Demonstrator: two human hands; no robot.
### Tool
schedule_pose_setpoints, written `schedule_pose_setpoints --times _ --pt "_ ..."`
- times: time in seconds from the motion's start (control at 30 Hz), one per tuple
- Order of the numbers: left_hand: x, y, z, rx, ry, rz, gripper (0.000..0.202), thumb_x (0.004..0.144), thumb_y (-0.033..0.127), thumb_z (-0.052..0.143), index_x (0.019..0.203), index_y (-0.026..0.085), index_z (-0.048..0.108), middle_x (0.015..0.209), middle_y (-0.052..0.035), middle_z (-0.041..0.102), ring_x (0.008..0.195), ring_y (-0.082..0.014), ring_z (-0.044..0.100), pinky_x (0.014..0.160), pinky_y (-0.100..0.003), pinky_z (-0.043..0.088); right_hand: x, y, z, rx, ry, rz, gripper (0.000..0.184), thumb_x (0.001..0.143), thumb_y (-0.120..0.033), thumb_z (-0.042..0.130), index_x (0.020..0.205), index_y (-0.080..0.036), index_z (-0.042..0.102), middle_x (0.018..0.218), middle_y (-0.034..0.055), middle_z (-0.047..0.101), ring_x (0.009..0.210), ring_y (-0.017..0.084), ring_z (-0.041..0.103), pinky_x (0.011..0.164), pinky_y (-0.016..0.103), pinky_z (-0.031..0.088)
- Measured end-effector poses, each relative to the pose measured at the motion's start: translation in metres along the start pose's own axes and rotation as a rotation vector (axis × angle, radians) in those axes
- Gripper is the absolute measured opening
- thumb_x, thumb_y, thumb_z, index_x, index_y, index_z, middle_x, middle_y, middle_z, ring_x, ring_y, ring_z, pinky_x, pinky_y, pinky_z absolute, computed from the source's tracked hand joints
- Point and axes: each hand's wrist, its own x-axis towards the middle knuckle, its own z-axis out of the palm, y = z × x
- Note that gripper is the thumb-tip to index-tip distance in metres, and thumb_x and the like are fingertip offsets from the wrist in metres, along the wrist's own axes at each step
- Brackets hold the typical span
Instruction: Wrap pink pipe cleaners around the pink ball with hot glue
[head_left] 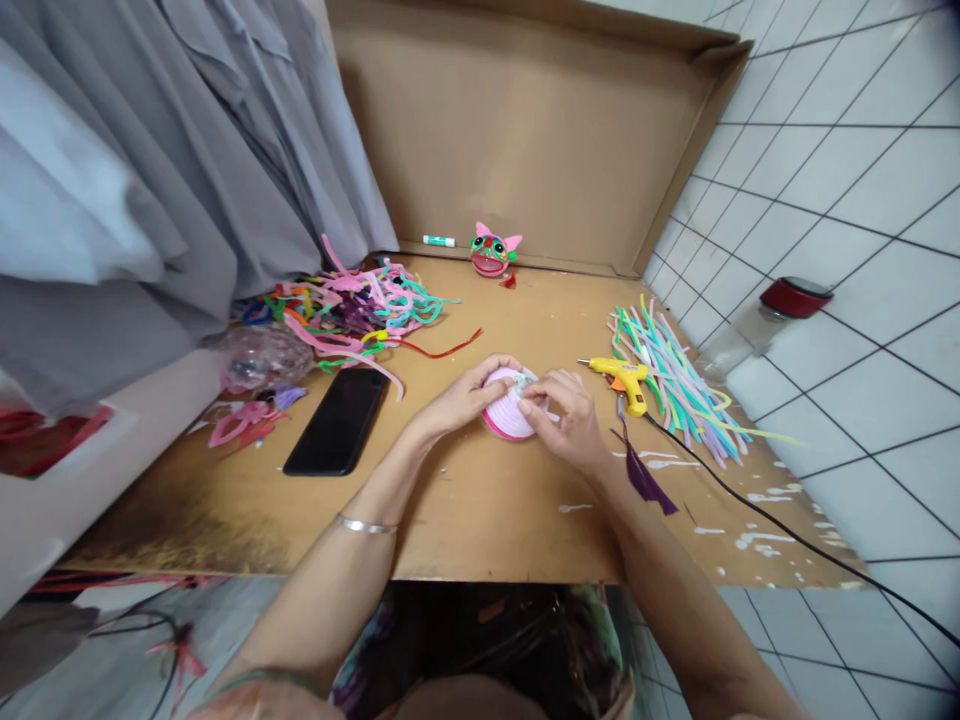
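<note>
Low over the middle of the table, my left hand (pixel 480 390) grips the left edge of a round pink-and-white piece (pixel 508 415) that looks wound from pipe cleaners, with a darker pink rim. A small pale green bit (pixel 523 382) lies at its top. My right hand (pixel 564 408) is closed at the piece's right side, thumb and fingertips pinched near the pale bit. What exactly sits between those fingertips is too small to make out. A yellow hot glue gun (pixel 626 380) lies just right of my right hand, beside a purple tassel (pixel 649 475).
Pastel pipe cleaners (pixel 675 380) lie at right, near a clear bottle with a red lid (pixel 795 297). A phone (pixel 337 420) and a tangled pipe-cleaner heap (pixel 360 305) are at left. A decorated animal face (pixel 490 252) and a glue stick (pixel 439 241) stand before the cardboard (pixel 540 130). The gun's cord (pixel 750 495) trails right.
</note>
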Motion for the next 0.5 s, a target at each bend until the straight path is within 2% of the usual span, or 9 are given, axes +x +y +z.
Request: schedule_pose_setpoints --times 0.2,0.4,0.5 --pt "-0.001 0.008 0.002 0.009 -0.016 -0.012 0.035 0.086 0.041 0.054 0.11 0.016 0.056 0.107 -0.006 0.062 0.097 -0.0185 0.057 0.092 -0.031 0.044 -0.003 0.005 -0.004 0.04 0.034 0.097 0.057 0.102 -0.056 0.023 0.106 -0.024 0.07 0.098 0.0068 0.062 0.097 0.023 0.057 0.089 0.042 0.04" --pt "-0.001 0.009 0.003 -0.008 -0.025 0.0 0.032 0.086 0.04 0.053 0.105 0.015 0.056 0.101 -0.0047 0.06 0.093 -0.0174 0.056 0.09 -0.03 0.044 -0.006 0.011 0.0 0.029 -0.035 0.151 0.066 0.099 -0.063 0.017 0.122 -0.028 0.068 0.117 0.0083 0.057 0.117 0.026 0.051 0.102 0.047 0.037" --pt "-0.001 0.008 0.003 -0.006 -0.021 0.005 0.031 0.085 0.039 0.053 0.104 0.015 0.056 0.102 -0.0049 0.06 0.093 -0.0176 0.056 0.09 -0.03 0.044 -0.005 0.013 0.002 0.096 -0.075 0.179 0.073 0.095 -0.072 0.014 0.126 -0.03 0.065 0.127 0.0077 0.054 0.126 0.026 0.048 0.108 0.048 0.035"
